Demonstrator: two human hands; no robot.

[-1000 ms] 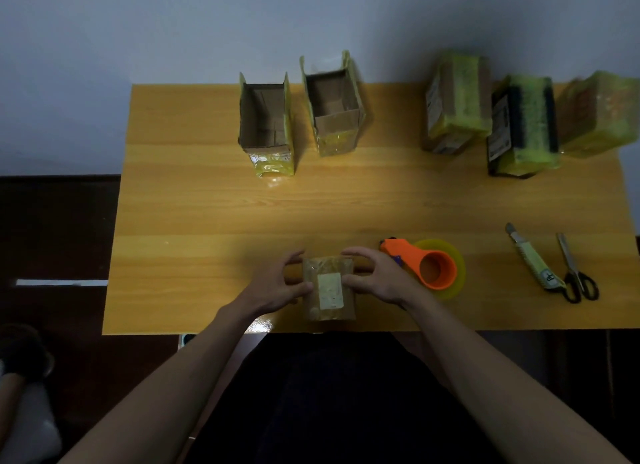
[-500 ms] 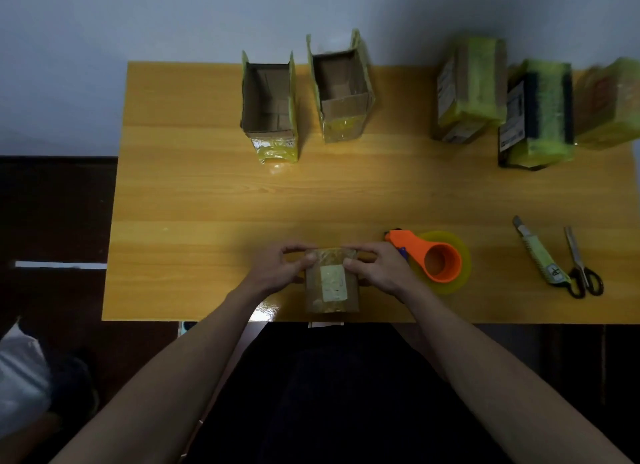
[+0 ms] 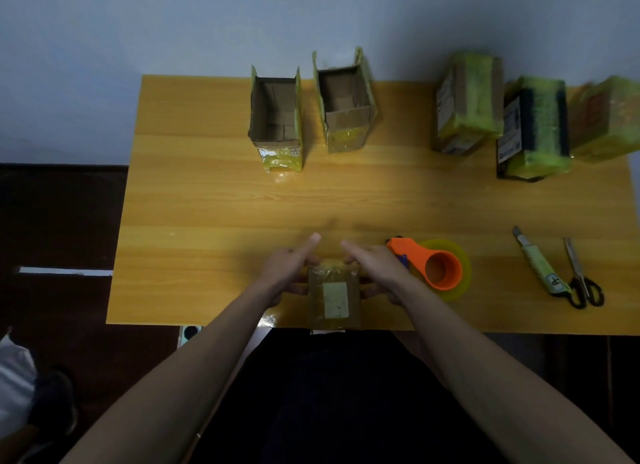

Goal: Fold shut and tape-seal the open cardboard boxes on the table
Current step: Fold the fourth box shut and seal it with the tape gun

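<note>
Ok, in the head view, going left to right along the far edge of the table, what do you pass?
Open box with upright flaps → second open box → taped box → taped box with a dark band → taped box cut off by the frame edge.

A wooden table (image 3: 214, 200) stands against a pale wall (image 3: 173, 20), dark floor (image 3: 59, 221) beside.

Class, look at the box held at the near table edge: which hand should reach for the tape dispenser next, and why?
Probably the right hand. The orange tape dispenser lies just beside it, on its outer side, while the left hand sits across the small box and would have to cross over. The left can steady the box.
</note>
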